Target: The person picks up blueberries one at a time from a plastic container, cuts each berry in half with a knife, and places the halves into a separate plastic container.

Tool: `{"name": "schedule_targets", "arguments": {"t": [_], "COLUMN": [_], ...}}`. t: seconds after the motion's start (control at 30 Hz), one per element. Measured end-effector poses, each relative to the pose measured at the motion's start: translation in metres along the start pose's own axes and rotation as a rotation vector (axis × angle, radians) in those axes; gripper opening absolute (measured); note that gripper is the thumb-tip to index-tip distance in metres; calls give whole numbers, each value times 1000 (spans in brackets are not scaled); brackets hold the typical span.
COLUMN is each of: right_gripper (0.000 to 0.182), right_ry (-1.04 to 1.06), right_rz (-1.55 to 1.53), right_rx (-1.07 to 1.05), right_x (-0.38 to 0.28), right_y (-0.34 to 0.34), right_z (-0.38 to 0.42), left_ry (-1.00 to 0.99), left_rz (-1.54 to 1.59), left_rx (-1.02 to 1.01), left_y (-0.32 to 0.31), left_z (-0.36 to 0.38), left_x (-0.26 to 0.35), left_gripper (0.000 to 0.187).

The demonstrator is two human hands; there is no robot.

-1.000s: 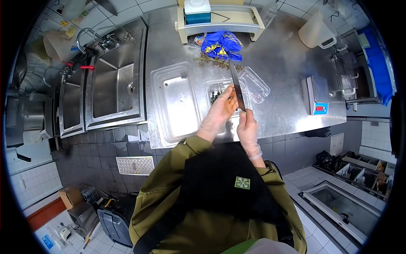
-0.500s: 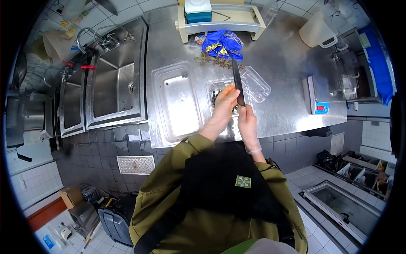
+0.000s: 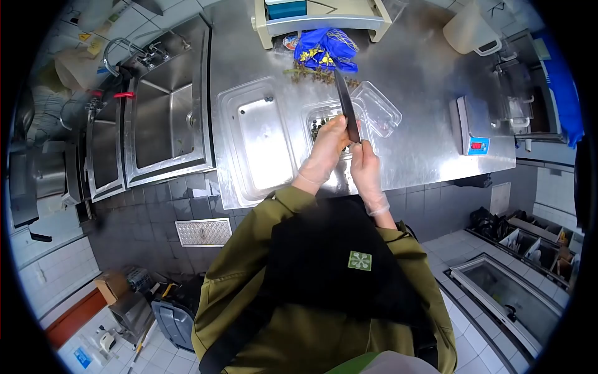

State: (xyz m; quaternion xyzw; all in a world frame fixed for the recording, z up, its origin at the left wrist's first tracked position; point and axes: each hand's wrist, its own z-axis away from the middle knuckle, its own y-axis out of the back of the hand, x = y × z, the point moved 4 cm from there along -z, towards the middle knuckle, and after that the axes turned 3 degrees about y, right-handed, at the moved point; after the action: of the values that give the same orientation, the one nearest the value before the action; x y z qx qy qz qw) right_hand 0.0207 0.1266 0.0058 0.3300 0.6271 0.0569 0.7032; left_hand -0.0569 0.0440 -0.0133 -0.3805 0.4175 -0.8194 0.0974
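Gripped near the handle by my gloved right hand (image 3: 366, 168) is a knife (image 3: 346, 103), its dark blade pointing away from me. My gloved left hand (image 3: 325, 146) is closed beside the blade's lower part; what its fingers hold, if anything, is hidden. Beneath both hands sits a clear plastic container (image 3: 308, 115) with small dark round fruits (image 3: 319, 126), partly covered by the hands. A clear plastic lid or second tub (image 3: 380, 109) lies tilted against its right side. Brownish stems (image 3: 311, 75) lie beyond the knife tip.
To the left is a large shallow tray (image 3: 227, 134) with a few dark bits. A blue bag (image 3: 336, 47) and a cream stand (image 3: 324, 26) are at the back. The scale (image 3: 471, 128) and white jug (image 3: 470, 34) stand right; the sink (image 3: 165, 118) is far left.
The view has tilted slightly, so the counter items appear higher in the picture. Both hands keep nearly the same hold, with the knife still upright between them.
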Motion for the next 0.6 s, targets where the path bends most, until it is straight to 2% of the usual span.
{"name": "schedule_targets", "arguments": {"t": [0.13,0.27,0.4,0.53,0.6], "right_gripper": [23,23,14,16,17], "right_ry": [-39,-226,-302,-240,-279], "right_rz": [-23,-281,-400,-320,-374], "right_rx": [-27,-176,-167,-131,-140], "right_x": [2,21,28,32,28], "right_y": [0,-7,-4,-5,-1], "right_z": [-3,0,0,-1,1], "left_ry": [42,70,50,-12,-10], "left_rz": [54,425,289,49,-92], "left_rx": [-28,-103,-41,18,48], "left_y": [10,12,18,9,10], "left_z": [-4,-15,-17,-6,-6], "left_x": [-5,-2,-1,2,3], "left_gripper": [34,38,32,23,23]}}
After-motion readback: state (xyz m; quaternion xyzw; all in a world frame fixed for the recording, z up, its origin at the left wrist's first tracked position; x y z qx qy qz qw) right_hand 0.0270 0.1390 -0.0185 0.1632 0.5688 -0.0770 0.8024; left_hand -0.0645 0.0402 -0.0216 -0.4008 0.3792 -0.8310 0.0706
